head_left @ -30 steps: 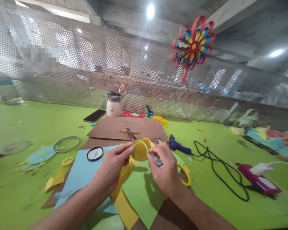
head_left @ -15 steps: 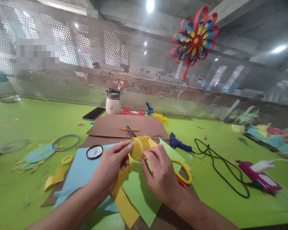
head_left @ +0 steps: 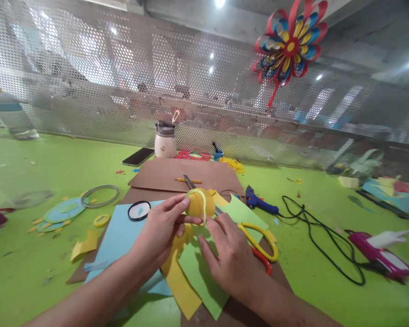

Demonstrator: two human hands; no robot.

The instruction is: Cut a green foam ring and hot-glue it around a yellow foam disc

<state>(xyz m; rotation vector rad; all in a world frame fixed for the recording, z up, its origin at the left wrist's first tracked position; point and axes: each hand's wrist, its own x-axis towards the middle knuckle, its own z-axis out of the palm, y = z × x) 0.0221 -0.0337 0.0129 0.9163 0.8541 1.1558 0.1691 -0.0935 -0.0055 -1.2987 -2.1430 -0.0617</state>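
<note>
A round yellow paper piece (head_left: pixel 193 205) is pinched in my left hand (head_left: pixel 160 227), thumb on its near face. Along its right side curves a thin light green paper strip (head_left: pixel 205 204). The curled fingers of my right hand (head_left: pixel 230 250) hold the strip's lower end against a left fingertip, with the right thumb tip a little lower. Beneath the hands lie a yellow paper strip (head_left: pixel 183 297) and a green paper sheet (head_left: pixel 204 281). Scissors with yellow and red handles (head_left: pixel 271 254) rest beside my right hand, their blades partly hidden.
Brown cardboard (head_left: pixel 187 175) bears a utility knife (head_left: pixel 188 181) and a pencil (head_left: pixel 182 180). Right of it lie a blue glue gun (head_left: pixel 261 202), its black cord and a magenta power strip (head_left: pixel 383 254). A tape roll (head_left: pixel 101 220), black ring (head_left: pixel 139 211) and cup (head_left: pixel 165 143) stand or lie leftward and behind.
The yellow piece has turned in my left hand, and the green strip stands out more at its edge. My right fingers have shifted lower along it. The view has swung slightly left.
</note>
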